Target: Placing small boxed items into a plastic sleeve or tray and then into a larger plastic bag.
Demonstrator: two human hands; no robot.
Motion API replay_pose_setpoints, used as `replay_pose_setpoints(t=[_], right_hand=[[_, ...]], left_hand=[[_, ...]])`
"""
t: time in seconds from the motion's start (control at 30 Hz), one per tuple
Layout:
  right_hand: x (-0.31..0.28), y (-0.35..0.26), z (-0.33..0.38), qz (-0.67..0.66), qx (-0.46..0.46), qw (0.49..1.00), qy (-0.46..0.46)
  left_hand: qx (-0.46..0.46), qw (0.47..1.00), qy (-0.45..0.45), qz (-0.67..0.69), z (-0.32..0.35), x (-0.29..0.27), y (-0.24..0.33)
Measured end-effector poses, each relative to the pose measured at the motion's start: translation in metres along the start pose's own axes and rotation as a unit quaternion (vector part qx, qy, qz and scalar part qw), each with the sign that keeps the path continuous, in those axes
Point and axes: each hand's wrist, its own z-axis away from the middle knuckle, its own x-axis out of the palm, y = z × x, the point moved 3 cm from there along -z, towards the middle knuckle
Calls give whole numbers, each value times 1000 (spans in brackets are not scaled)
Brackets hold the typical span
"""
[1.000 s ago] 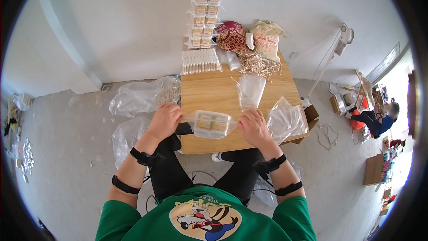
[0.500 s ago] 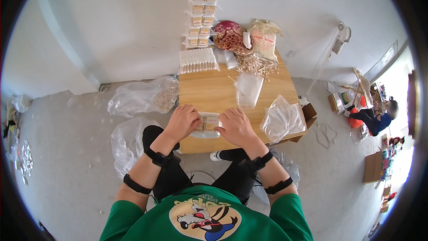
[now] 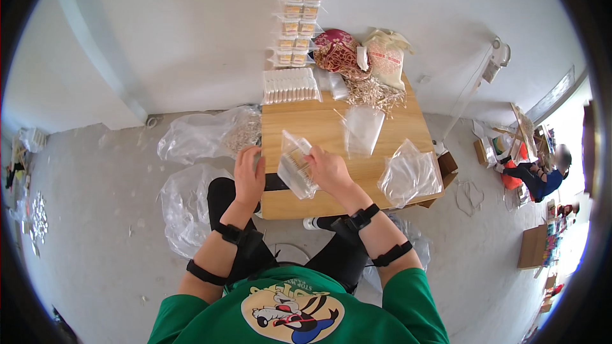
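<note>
A clear plastic packet of cotton swabs [image 3: 295, 167] is tilted over the front of the wooden table [image 3: 408, 129]. My right hand [image 3: 329, 169] is closed on the packet's right side. Near the table's left edge, my left hand [image 3: 250, 175] is apart from the packet, its fingers stretched upward and thumb separate, with nothing in it. A flat black strip [image 3: 275, 182] shows on the tabletop between my left hand and the packet.
Similar packets [image 3: 299, 10] form a tall stack at the back, behind a row of bundled swabs [image 3: 290, 86]. Loose swabs [image 3: 371, 94] lie beside a cloth sack [image 3: 386, 57]. Clear bags [image 3: 409, 175] lie at right. Another person [image 3: 549, 177] sits far right.
My left hand has let go of the packet and moved left. The packet, level between both hands before, is now tilted in my right hand. The black strip has come into sight.
</note>
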Motion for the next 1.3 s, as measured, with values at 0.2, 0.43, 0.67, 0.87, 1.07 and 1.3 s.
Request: replay_pose_setpoints(t=[0.2, 0.43, 0.67, 0.87, 1.07, 1.3], right_hand=[[10, 51, 22, -267, 273, 915, 128], [79, 147, 87, -117, 310, 933, 138], [77, 156, 96, -72, 311, 938, 134], [37, 74, 39, 133, 98, 983, 84], [66, 58, 46, 144, 80, 986, -41], [64, 54, 36, 146, 60, 985, -69]], left_hand=[[-223, 973, -62, 19, 49, 26, -80], [-369, 881, -254, 152, 62, 81, -78], [-326, 901, -261, 116, 62, 111, -79], [-322, 916, -228, 71, 71, 113, -89], [-318, 913, -254, 36, 70, 108, -79], [-312, 913, -264, 1, 66, 106, -83]])
